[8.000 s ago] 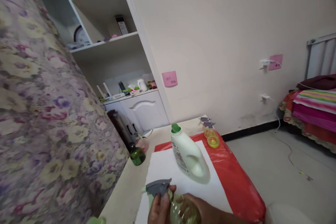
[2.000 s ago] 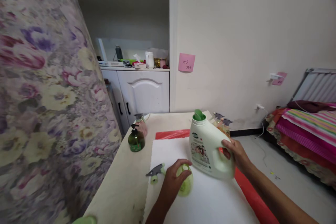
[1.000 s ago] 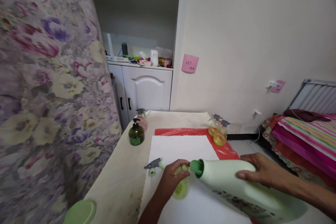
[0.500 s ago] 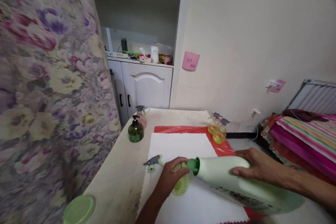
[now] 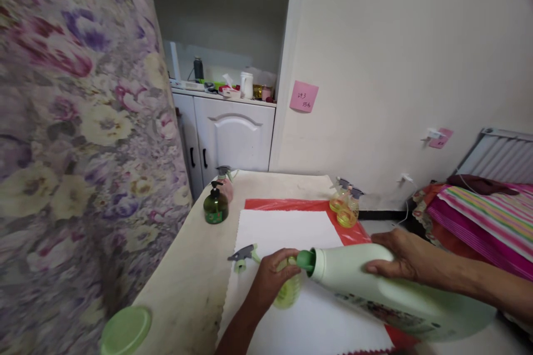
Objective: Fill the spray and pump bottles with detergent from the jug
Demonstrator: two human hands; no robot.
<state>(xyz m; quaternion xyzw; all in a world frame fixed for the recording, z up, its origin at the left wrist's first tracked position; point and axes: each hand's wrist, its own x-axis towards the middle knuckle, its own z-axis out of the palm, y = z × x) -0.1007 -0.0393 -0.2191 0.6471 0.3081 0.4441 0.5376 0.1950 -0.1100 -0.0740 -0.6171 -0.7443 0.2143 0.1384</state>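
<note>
My left hand (image 5: 277,277) is closed around the neck of a small clear spray bottle body (image 5: 288,293) that has yellowish liquid in it. My right hand (image 5: 397,258) grips a large pale green detergent jug (image 5: 353,266), which lies tipped on its side in the air. The jug's dark green spout (image 5: 306,260) meets the small bottle's mouth; my left fingers partly cover that spot. To the left, a grey and green spray trigger head (image 5: 244,257) rests on the white sheet (image 5: 316,321). A round green cap (image 5: 127,330) sits at the table's near left.
A dark green pump bottle (image 5: 215,208) and a pinkish spray bottle (image 5: 225,183) stand at the table's left edge. Two spray bottles with yellow liquid (image 5: 347,216) are at the back right, on red plastic (image 5: 291,204). A floral curtain (image 5: 95,122) hangs close on the left.
The jug has shifted very slightly in my right hand's hold, its base end a little farther right. My left hand and the small bottle stay where they were.
</note>
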